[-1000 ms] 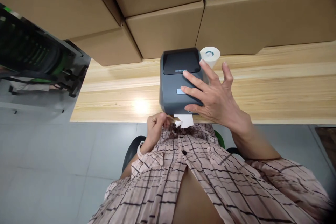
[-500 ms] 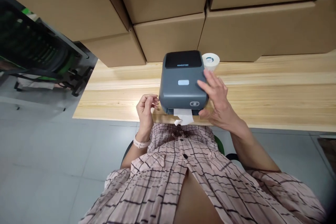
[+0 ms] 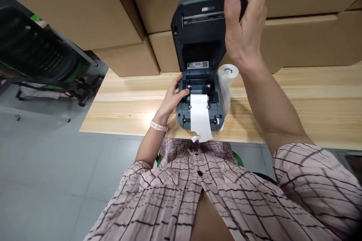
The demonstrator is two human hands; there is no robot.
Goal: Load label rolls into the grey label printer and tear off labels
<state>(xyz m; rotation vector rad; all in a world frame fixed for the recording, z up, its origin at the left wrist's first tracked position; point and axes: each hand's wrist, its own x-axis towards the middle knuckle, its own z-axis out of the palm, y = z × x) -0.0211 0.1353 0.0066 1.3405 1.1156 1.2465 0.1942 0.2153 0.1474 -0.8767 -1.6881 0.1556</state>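
Label printer: the dark grey unit [image 3: 198,87] sits on the wooden tabletop [image 3: 130,101], close to the near edge, its bay exposed.
Lid: swung up [image 3: 199,34], tilted back toward the cardboard boxes [image 3: 124,60]; a sticker [image 3: 198,64] with a QR code (its print too small to read) is on the inner face near the hinge.
Right hand: raised [image 3: 244,26], holding the lid by its right corner, thumb across the inner face.
Left hand: at the printer's left wall [image 3: 172,98], thumb spread from the fingers and reaching over the rim; how firmly it grips, I cannot tell.
Paper strip: white [image 3: 200,116], running from the bay over the front, its torn end ragged near the tabletop edge.
Paper roll: just beside the printer's right side [image 3: 228,70], core facing up.
Left wrist: a pale band [image 3: 159,126].
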